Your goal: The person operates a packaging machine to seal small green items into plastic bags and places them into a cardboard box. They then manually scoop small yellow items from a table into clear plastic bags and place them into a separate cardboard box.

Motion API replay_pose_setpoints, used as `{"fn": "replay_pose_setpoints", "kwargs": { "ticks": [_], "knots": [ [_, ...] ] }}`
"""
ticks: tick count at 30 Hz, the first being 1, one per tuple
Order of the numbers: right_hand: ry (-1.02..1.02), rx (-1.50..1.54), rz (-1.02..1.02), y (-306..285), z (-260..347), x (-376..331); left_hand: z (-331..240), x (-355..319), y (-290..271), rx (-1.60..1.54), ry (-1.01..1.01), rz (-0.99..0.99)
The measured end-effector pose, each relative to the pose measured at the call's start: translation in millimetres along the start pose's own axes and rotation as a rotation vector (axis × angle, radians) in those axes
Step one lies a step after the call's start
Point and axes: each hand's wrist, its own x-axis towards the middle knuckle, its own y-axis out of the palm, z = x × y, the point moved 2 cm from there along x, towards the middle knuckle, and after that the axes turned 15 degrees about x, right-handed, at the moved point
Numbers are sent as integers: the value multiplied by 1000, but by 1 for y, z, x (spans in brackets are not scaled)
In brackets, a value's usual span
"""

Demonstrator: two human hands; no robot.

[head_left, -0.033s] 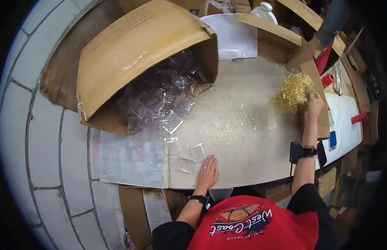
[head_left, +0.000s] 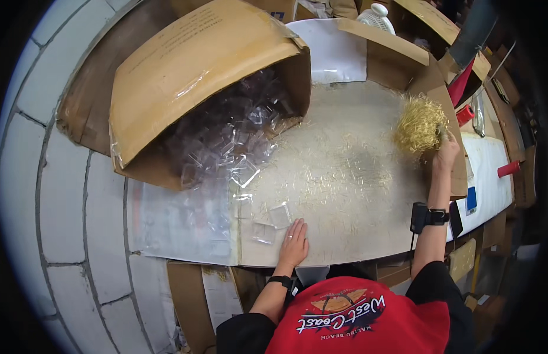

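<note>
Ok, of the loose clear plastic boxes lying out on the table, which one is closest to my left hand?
The square clear box just above your left hand, almost at the fingertips. Another lies a little farther left; the rest sit up by the tipped cardboard carton.

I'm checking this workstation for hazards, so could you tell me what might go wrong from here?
The tipped cardboard box spills clear plastic cases toward the left hand; more may slide out and off the table edge. The right hand touches a loose pile of thin gold pins, which could scatter further or prick the fingers.
</note>
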Motion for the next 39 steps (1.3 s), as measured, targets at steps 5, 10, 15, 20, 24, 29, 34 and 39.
{"fn": "replay_pose_setpoints", "kwargs": {
  "ticks": [5,10,15,20,24,29,34,39],
  "knots": [
    [-5,-84,-45,12,-18,12,10,-1,-6,23,-8,13],
    [31,-332,-119,-3,-46,26,6,-1,-5,-14,-5,14],
    [89,122,-27,54,-29,28,4,1,-8,-1,-8,33],
    [283,446,-249,64,-91,90,2,5,-7,35,0,95],
    [411,298,-302,108,-126,83,2,5,-6,83,-45,95],
    [313,-748,-60,65,-224,112,0,0,1,121,-30,91],
    [404,-725,-83,62,-197,115,-7,5,-1,142,-30,116],
    [158,-802,-73,36,-187,112,-5,4,2,187,-12,107]
  ]
}}
